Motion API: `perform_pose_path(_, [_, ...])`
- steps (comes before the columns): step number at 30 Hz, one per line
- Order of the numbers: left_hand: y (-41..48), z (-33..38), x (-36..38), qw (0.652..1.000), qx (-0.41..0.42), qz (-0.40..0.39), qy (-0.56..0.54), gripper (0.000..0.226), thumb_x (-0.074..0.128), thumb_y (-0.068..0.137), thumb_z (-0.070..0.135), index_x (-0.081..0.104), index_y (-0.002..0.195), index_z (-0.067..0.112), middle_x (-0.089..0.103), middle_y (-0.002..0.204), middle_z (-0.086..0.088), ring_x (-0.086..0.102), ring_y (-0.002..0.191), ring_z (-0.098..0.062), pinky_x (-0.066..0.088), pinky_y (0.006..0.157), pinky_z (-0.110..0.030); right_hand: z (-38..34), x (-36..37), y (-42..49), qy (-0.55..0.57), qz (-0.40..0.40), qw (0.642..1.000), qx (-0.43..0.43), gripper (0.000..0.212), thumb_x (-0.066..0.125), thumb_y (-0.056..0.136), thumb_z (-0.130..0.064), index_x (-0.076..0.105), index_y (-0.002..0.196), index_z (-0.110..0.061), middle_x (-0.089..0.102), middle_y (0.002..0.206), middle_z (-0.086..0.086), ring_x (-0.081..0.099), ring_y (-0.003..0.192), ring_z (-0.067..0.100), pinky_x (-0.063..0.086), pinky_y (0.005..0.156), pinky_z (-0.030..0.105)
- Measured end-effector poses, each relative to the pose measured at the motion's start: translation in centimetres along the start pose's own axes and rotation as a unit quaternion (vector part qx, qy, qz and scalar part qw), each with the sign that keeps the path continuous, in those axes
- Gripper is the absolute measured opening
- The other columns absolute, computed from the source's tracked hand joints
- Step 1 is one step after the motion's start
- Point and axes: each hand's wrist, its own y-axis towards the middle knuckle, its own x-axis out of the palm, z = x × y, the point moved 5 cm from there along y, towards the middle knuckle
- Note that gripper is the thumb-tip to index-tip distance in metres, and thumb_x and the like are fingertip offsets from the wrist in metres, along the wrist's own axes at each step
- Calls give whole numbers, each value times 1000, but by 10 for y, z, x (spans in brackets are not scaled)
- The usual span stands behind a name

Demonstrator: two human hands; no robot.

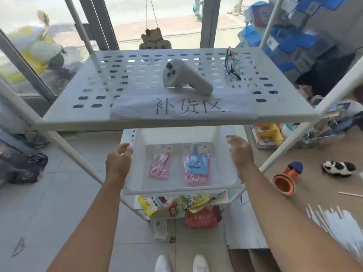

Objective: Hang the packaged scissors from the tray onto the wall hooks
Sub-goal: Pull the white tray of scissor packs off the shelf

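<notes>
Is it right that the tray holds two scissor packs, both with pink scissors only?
Not quite. The head view shows the left pack with pink scissors, but the right pack has blue scissors on top of pink ones. Both lie in the tray.

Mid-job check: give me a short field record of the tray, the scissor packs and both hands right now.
tray: white plastic tray on the rack's middle level, under the perforated white top shelf
packs: two piles flat in the tray; pink packaged scissors on the left, blue-carded pack on the right lying over a pink one
left hand: at the tray's left edge, fingers curled, grip unclear
right hand: at the tray's right edge, grip unclear
hooks: not in view
</notes>
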Motion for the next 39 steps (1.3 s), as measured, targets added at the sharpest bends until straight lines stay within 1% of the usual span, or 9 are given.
perform_pose_path(4, [23, -9, 4, 999, -37, -20, 12, 36, 58, 93, 19, 65, 127, 18, 68, 123, -13, 64, 105, -33, 54, 93, -46, 10, 2, 19, -50, 6, 998, 41, 32, 53, 98, -12, 64, 128, -10, 61, 119, 7, 54, 104, 20, 41, 83, 29])
perform_pose_path(9, [47, -17, 5, 997, -73, -37, 9, 41, 53, 97, 8, 58, 136, 19, 63, 112, -11, 56, 70, -14, 50, 62, -32, 21, 6, 33, -78, -20, 992, 101, 40, 51, 97, -7, 59, 135, -15, 62, 119, 11, 58, 99, 25, 46, 76, 31])
perform_pose_path(14, [56, -14, 15, 988, -93, -110, 57, 51, 49, 95, 3, 54, 141, 25, 66, 92, -15, 64, 76, -30, 59, 72, -50, 28, 2, 36, -59, -88, 982, 157, 46, 46, 99, 3, 55, 134, -26, 70, 94, 12, 63, 84, 28, 47, 76, 42])
perform_pose_path(17, [60, -9, 16, 985, -99, -131, 55, 59, 46, 90, -7, 55, 139, 24, 64, 94, -17, 62, 68, -28, 58, 55, -40, 28, -1, 37, -59, -105, 979, 166, 47, 46, 101, 1, 53, 139, -25, 71, 103, 17, 63, 88, 29, 53, 86, 49])
perform_pose_path(19, [59, -8, 14, 983, -105, -142, 53, 59, 46, 89, -9, 55, 138, 23, 63, 93, -15, 61, 65, -25, 56, 46, -33, 26, -3, 35, -64, -112, 977, 168, 48, 45, 101, 0, 53, 141, -24, 71, 99, 16, 62, 85, 28, 53, 81, 47])
perform_pose_path(22, [50, -7, 9, 984, -105, -137, 45, 53, 48, 93, -5, 56, 137, 22, 64, 85, -10, 60, 62, -22, 54, 48, -30, 23, -9, 30, -59, -128, 975, 170, 46, 45, 101, 0, 54, 140, -24, 70, 95, 13, 64, 79, 25, 53, 67, 38])
perform_pose_path(28, [9, -3, -7, 989, -91, -115, 14, 45, 51, 97, -2, 56, 136, 21, 68, 91, -4, 62, 70, -20, 52, 53, -32, 18, -28, 12, -34, -145, 978, 146, 43, 44, 102, -3, 57, 135, -26, 73, 93, 10, 68, 76, 22, 56, 60, 35])
perform_pose_path(35, [-44, -19, -28, 995, -79, -51, -24, 36, 54, 99, 8, 59, 133, 19, 69, 110, -11, 67, 87, -26, 58, 70, -47, 14, -38, -10, -22, -172, 976, 129, 40, 43, 101, -7, 60, 131, -28, 72, 110, 16, 70, 93, 30, 59, 76, 45])
perform_pose_path(39, [-74, -34, -46, 996, -77, -15, -39, 32, 53, 98, 6, 61, 128, 18, 69, 107, -10, 67, 82, -26, 57, 64, -42, 18, -31, -23, -46, -184, 974, 122, 42, 42, 99, -9, 62, 127, -32, 72, 111, 16, 68, 102, 35, 55, 93, 57])
